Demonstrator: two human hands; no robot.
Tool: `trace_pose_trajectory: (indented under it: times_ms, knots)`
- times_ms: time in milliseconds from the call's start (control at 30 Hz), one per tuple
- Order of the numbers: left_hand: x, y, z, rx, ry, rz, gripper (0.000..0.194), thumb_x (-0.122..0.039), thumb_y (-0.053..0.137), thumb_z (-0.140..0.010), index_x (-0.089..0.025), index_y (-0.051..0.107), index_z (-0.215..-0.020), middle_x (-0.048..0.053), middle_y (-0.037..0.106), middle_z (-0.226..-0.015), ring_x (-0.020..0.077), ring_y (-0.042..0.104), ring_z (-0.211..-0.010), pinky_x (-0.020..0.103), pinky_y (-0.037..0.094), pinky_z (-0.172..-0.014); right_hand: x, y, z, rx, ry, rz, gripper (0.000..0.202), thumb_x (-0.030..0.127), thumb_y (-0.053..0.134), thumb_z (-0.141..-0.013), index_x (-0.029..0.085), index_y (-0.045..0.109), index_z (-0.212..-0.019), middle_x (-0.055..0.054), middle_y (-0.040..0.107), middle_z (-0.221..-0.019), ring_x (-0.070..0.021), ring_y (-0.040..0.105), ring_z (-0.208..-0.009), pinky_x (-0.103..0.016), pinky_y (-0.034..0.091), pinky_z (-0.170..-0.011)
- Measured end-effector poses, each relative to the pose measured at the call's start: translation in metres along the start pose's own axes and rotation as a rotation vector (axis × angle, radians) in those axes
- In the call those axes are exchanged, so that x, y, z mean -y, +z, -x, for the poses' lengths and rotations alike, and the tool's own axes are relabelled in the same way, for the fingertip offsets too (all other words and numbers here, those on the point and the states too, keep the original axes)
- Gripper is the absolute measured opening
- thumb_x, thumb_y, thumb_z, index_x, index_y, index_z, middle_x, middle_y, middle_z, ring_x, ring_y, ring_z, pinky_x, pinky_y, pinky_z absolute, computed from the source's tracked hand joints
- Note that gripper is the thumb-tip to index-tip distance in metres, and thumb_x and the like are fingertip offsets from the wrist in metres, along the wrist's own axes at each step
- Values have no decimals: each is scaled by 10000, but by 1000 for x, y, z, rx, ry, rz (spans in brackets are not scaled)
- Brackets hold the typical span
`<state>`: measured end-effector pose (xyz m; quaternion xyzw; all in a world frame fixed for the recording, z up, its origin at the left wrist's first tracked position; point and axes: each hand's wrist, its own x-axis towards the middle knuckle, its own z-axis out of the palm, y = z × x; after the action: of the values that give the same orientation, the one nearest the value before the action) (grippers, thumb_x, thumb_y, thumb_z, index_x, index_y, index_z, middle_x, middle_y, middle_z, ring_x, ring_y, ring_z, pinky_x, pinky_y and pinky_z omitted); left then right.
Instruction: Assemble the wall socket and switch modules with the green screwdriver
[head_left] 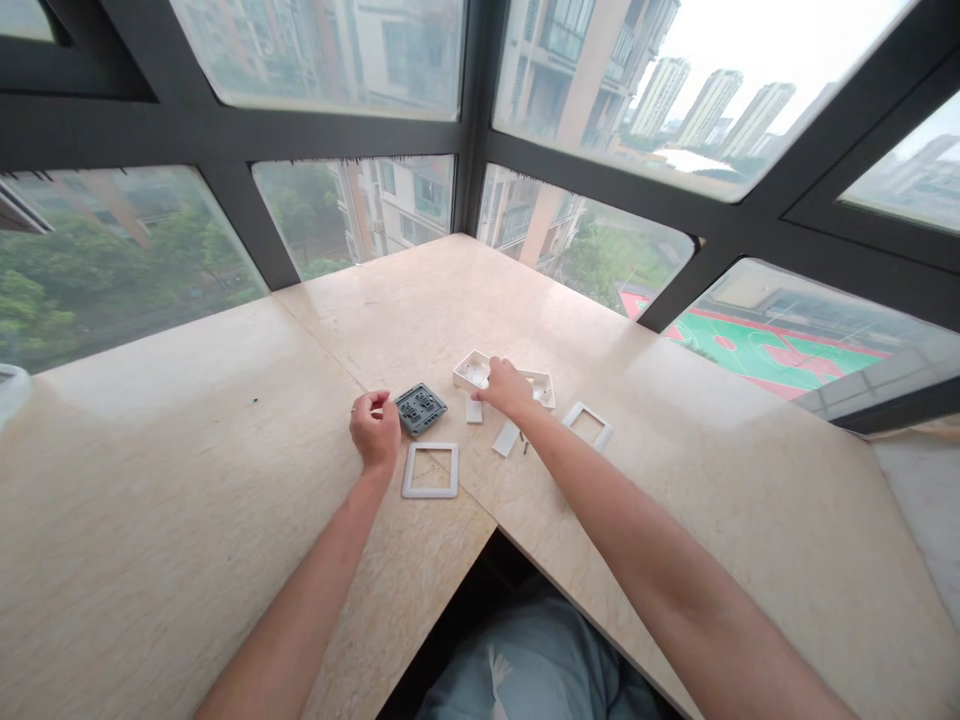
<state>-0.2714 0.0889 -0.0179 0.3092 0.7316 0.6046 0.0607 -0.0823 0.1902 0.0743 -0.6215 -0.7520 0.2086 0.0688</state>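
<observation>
Nearest my camera, at the bottom centre of the frame, sits the blue-grey clothed lap point(555, 650). Beyond it the marble-patterned counter point(187, 500) fills most of my lower view, meeting the dark window frame point(469, 150) at upper centre.

Next in size come the hands. At centre, the right hand point(508, 386) bends over the white box point(469, 374), thumb and fingers at its near right side; I cannot tell whether they grip it. Another white box section point(544, 390) shows right of that hand, which hides whether the two join. Left of centre, the left hand point(376, 435) is curled just beside the grey module point(421, 409); what its fingers hold, if anything, is too small for me to tell.

One square frame point(430, 492) lies below the module, another point(595, 416) right of the right forearm. Smaller still are two white plates point(505, 439) near centre, then some small screw-like pieces point(525, 445).

I judge the step in hand to be handling the box among loose parts. To my mind, the next move calls for a firm hold on its wall, clear of those small pieces.
</observation>
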Motion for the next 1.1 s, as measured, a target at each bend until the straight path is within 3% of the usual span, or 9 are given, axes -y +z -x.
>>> trace_pose_trajectory:
  times_ms: [233,433,600,733,800,867,933,1000,1100]
  knots:
    - [-3,-2,0,-22,-12,10,157,-131,539,-733,-181,657,-824,39,687,-877,189,640,-807,285,509,-687,-11,-23,28,-54,44,-326,420,237,702,-816,202,541,-1202,-159,546,-1288,-313,593,-1161,-407,481,-915]
    - [-10,-3,0,-52,-51,36,139,-140,550,-709,-174,645,-804,28,666,-837,187,629,-775,295,508,-694,-38,-45,50,102,162,-849,219,211,675,-847,156,586,-1039,-5,604,-796,-150,600,-642,-283,502,-581]
    - [-25,-11,0,-150,-95,53,149,-135,510,-714,-172,609,-819,34,646,-840,194,626,-794,322,521,-738,-65,-31,78,107,218,-1226,207,352,609,-973,146,622,-993,9,624,-843,-99,582,-639,-245,514,-577]
    - [-54,-26,35,-195,-39,55,190,-161,480,-786,-181,623,-909,62,667,-975,219,634,-951,345,521,-819,-80,-12,97,37,258,-1420,170,302,682,-897,167,579,-884,27,587,-755,-122,603,-643,-279,541,-594]
    - [-72,-31,68,-52,33,72,163,-260,556,-826,-194,655,-937,48,693,-961,212,656,-901,326,535,-788,-82,-5,104,7,263,-1490,259,243,769,-759,209,517,-805,34,566,-696,-164,636,-660,-329,567,-608]
    - [-89,-32,103,383,146,50,317,-388,605,-857,-198,646,-1107,66,705,-1044,230,672,-934,332,543,-772,-82,0,110,-10,261,-1542,371,202,811,-635,238,471,-778,31,574,-680,-206,666,-695,-373,584,-623]
    - [-102,-29,132,668,220,-58,453,-450,650,-851,-197,612,-1225,92,714,-1112,256,677,-990,350,536,-802,-79,1,116,-12,252,-1579,409,213,821,-588,245,462,-781,21,598,-699,-231,686,-749,-395,592,-648]
    - [-112,-24,151,853,238,-183,365,-385,556,-931,-203,618,-1242,93,738,-1037,249,697,-911,349,518,-788,-77,0,124,-8,240,-1604,404,242,821,-589,242,470,-789,7,624,-741,-241,700,-814,-404,596,-693]
    - [-120,-17,161,955,212,-268,322,-286,433,-997,-215,637,-1237,67,747,-871,225,704,-796,307,493,-708,-78,-7,140,-4,218,-1621,353,286,802,-627,232,498,-798,-11,658,-822,-233,703,-903,-397,590,-787]
